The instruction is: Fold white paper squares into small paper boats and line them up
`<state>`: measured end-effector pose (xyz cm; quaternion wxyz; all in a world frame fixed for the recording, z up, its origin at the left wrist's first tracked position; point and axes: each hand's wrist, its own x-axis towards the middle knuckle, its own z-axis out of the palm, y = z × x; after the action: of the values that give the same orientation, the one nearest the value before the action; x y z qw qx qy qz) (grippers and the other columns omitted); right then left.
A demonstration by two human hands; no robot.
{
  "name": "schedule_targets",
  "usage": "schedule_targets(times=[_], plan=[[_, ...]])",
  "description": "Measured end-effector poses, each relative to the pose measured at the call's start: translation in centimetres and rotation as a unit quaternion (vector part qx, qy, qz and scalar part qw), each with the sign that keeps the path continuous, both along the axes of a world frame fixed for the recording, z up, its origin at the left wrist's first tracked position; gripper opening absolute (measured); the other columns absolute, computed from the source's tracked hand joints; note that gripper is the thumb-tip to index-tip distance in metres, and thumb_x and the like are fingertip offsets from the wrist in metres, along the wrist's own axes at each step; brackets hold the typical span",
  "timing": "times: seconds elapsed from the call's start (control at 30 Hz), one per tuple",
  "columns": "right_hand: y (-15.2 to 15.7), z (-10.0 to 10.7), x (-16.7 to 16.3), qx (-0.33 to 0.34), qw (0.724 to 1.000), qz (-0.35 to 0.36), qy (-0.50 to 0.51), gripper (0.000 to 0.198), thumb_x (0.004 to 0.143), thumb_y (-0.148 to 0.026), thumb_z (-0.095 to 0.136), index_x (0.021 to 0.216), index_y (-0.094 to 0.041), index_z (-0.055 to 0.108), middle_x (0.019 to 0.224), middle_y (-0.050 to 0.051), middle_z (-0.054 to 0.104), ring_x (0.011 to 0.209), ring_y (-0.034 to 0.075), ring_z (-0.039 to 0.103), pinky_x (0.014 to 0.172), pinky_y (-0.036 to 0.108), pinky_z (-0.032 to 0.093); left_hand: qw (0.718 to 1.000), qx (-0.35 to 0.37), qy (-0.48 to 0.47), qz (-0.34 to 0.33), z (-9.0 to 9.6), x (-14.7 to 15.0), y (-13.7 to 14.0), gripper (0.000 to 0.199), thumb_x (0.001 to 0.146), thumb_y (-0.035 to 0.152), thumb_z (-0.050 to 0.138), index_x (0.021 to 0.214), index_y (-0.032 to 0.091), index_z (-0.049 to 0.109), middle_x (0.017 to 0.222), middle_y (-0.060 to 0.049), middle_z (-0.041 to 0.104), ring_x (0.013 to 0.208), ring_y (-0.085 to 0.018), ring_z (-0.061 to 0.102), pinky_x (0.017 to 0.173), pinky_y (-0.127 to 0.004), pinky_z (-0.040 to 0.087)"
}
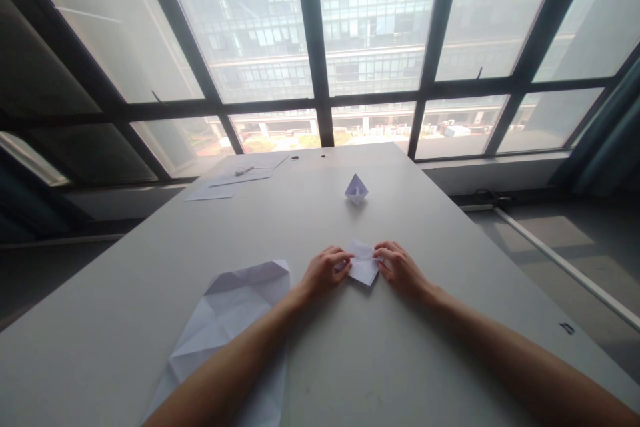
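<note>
A small folded piece of white paper (364, 268) lies between my hands, just above or on the tabletop. My left hand (327, 268) pinches its left edge with thumb and fingers. On the opposite side, my right hand (399, 267) grips the right edge in the same way. Creases run across the paper's middle. Beyond it stands a folded paper boat (357, 191) with a pointed peak. Under and beside my left forearm rests a large creased sheet of paper (225, 320), partly hidden by the arm.
The white table (150, 273) stretches to a row of tall windows. At its far left lie flat paper sheets (220, 183) with a small whitish object (245, 171) on them. A dark mark (567, 328) shows near the right edge. Curtains hang at both sides.
</note>
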<state>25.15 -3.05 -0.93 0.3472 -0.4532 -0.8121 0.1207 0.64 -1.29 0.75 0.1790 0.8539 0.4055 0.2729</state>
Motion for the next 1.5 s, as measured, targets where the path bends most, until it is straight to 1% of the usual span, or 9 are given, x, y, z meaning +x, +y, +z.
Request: schedule_targets(times=[0.13, 0.37, 0.73, 0.9, 1.07, 1.17, 1.3, 1.4, 1.5], plan=[[0.0, 0.0, 0.1, -0.004, 1.0, -0.001, 0.007, 0.031, 0.082, -0.001, 0.05, 0.093, -0.022, 0.069, 0.104, 0.006, 0.069, 0.102, 0.022, 0.06, 0.093, 0.036, 0.047, 0.999, -0.021, -0.008, 0.029, 0.0, -0.1, 0.0, 0.037, 0.079, 0.005, 0.049, 0.104, 0.024, 0.067, 0.094, -0.002, 0.07, 0.089, -0.019, 0.063, 0.086, -0.031, 0.05], [-0.1, 0.0, 0.1, -0.013, 1.0, -0.018, 0.008, 0.041, 0.075, 0.003, 0.05, 0.104, -0.021, 0.067, 0.105, 0.006, 0.069, 0.103, 0.022, 0.059, 0.093, 0.035, 0.046, 1.0, -0.01, 0.013, -0.017, 1.1, -0.1, -0.7, 0.061, 0.063, 0.003, 0.049, 0.118, 0.026, 0.059, 0.11, -0.002, 0.062, 0.096, -0.02, 0.061, 0.086, -0.029, 0.049], [0.4, -0.5, 0.3, -0.012, 0.996, -0.055, 0.065, 0.02, 0.093, -0.016, 0.05, 0.093, -0.021, 0.069, 0.093, 0.006, 0.072, 0.09, 0.022, 0.064, 0.085, 0.034, 0.048, 0.997, -0.035, -0.058, -0.023, 1.2, -0.1, -0.4, 0.02, 0.092, 0.028, 0.053, 0.108, 0.024, 0.064, 0.104, -0.004, 0.064, 0.097, -0.02, 0.063, 0.09, -0.03, 0.048], [0.5, -0.6, 0.4, -0.014, 0.996, -0.063, 0.065, 0.017, 0.093, -0.018, 0.053, 0.092, -0.021, 0.07, 0.093, 0.006, 0.072, 0.089, 0.021, 0.065, 0.083, 0.033, 0.048, 0.99, -0.054, -0.13, -0.011, 0.1, -0.1, 0.4, 0.022, 0.097, 0.035, 0.052, 0.105, 0.02, 0.065, 0.101, -0.006, 0.065, 0.086, -0.018, 0.065, 0.078, -0.028, 0.051], [0.5, -0.8, 0.4, -0.018, 0.994, -0.08, 0.07, 0.02, 0.093, -0.019, 0.052, 0.105, -0.022, 0.067, 0.095, 0.006, 0.072, 0.09, 0.022, 0.066, 0.083, 0.034, 0.049, 0.985, -0.063, -0.163, -0.002, -0.7, -0.2, 0.8, 0.024, 0.094, 0.026, 0.056, 0.117, 0.023, 0.061, 0.11, -0.006, 0.062, 0.085, -0.016, 0.066, 0.077, -0.028, 0.054], [0.3, -0.7, 0.4, -0.018, 0.995, -0.078, 0.06, 0.024, 0.091, -0.016, 0.052, 0.111, -0.024, 0.064, 0.095, 0.005, 0.07, 0.09, 0.021, 0.065, 0.081, 0.033, 0.05, 0.988, -0.051, -0.148, -0.01, -1.0, -0.2, 0.9, 0.022, 0.094, 0.021, 0.054, 0.114, 0.023, 0.064, 0.113, -0.007, 0.058, 0.083, -0.014, 0.065, 0.077, -0.028, 0.055], [0.0, -0.3, 0.3, -0.005, 0.999, -0.046, 0.012, 0.022, 0.09, -0.011, 0.051, 0.097, -0.023, 0.068, 0.101, 0.006, 0.068, 0.094, 0.021, 0.062, 0.084, 0.033, 0.049, 0.996, 0.005, -0.088, -0.004, -1.3, -0.2, 0.8, 0.019, 0.092, 0.017, 0.055, 0.098, 0.02, 0.073, 0.121, -0.009, 0.054, 0.094, -0.017, 0.063, 0.085, -0.033, 0.054], [-0.2, -0.1, 0.3, -0.002, 0.999, -0.042, -0.003, 0.021, 0.089, -0.009, 0.052, 0.09, -0.021, 0.07, 0.103, 0.007, 0.066, 0.097, 0.021, 0.061, 0.086, 0.033, 0.049, 0.997, 0.063, -0.031, 0.019, -1.3, -0.2, 0.7, 0.018, 0.089, 0.016, 0.06, 0.097, 0.024, 0.075, 0.119, -0.008, 0.058, 0.11, -0.023, 0.057, 0.097, -0.04, 0.049], [-0.1, -0.1, 0.3, -0.001, 0.999, -0.041, -0.003, 0.022, 0.088, -0.008, 0.053, 0.089, -0.021, 0.071, 0.101, 0.007, 0.067, 0.097, 0.021, 0.061, 0.089, 0.034, 0.049, 0.998, 0.065, 0.006, 0.019, -1.0, -0.1, 0.6, 0.019, 0.09, 0.016, 0.06, 0.098, 0.025, 0.075, 0.109, -0.005, 0.065, 0.104, -0.023, 0.059, 0.097, -0.04, 0.048]])
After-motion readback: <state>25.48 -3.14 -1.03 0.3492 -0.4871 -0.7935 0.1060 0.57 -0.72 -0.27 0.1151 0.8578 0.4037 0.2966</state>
